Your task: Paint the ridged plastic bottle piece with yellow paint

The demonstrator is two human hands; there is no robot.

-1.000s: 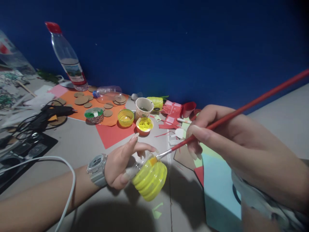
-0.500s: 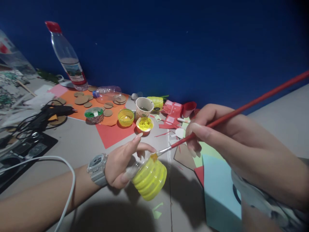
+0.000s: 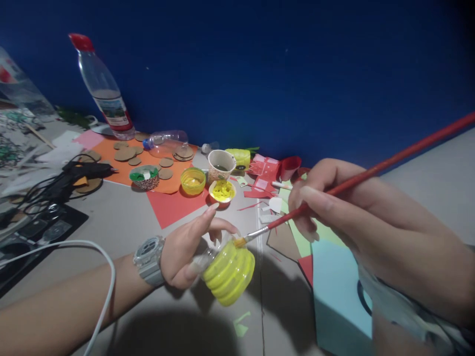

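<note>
My left hand (image 3: 189,252), wearing a grey watch (image 3: 150,259) on the wrist, is closed on the clear neck end of a small plastic bottle piece (image 3: 230,277). Its ridged side is coated in yellow paint, and it is tilted above the table. My right hand (image 3: 334,207) pinches a paintbrush (image 3: 352,180) with a red handle and silver ferrule. The yellow-stained bristles touch the painted side near the clear part. Just beyond stand a paper cup of yellow paint (image 3: 222,191) and a small yellow-tinted cup (image 3: 193,182).
A paper cup of dark liquid (image 3: 221,165) stands behind the paint. To the left are a cup with green paint (image 3: 144,177), a glue gun (image 3: 87,170), cardboard discs (image 3: 125,154) and a tall bottle (image 3: 107,99). A white cable (image 3: 107,262) crosses my left forearm. Blue paper (image 3: 341,291) lies right.
The brush has shifted slightly right and down along the bottle piece, its bristles now lying flatter. My right hand has moved a little right; my left hand has barely moved.
</note>
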